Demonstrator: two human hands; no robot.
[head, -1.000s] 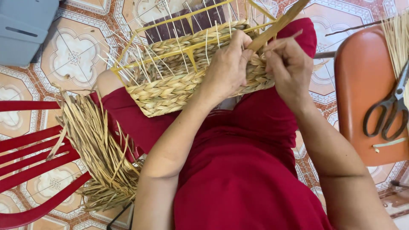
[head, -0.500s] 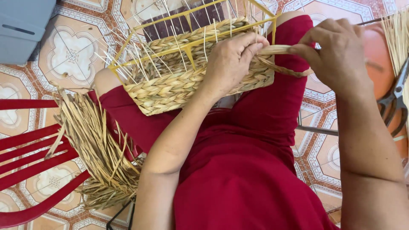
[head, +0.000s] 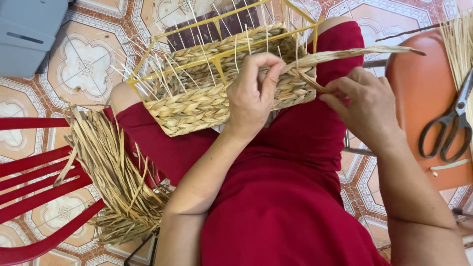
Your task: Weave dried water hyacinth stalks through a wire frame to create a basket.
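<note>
Our left hand (head: 256,93) is pressing closed on the half-woven straw basket on its yellow wire frame (head: 217,83), resting on our lap, while our right hand (head: 367,106) is pinching the loose braided straw strand (head: 345,53) beside the rim. We are judging the strand light, pliable, brittle; best gripped near the weave. Grey scissors (head: 451,123) are lying on the orange stool (head: 419,88).

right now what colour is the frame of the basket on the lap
Yellow. The frame of the basket shows best in the head view, above the woven straw rows.
</note>
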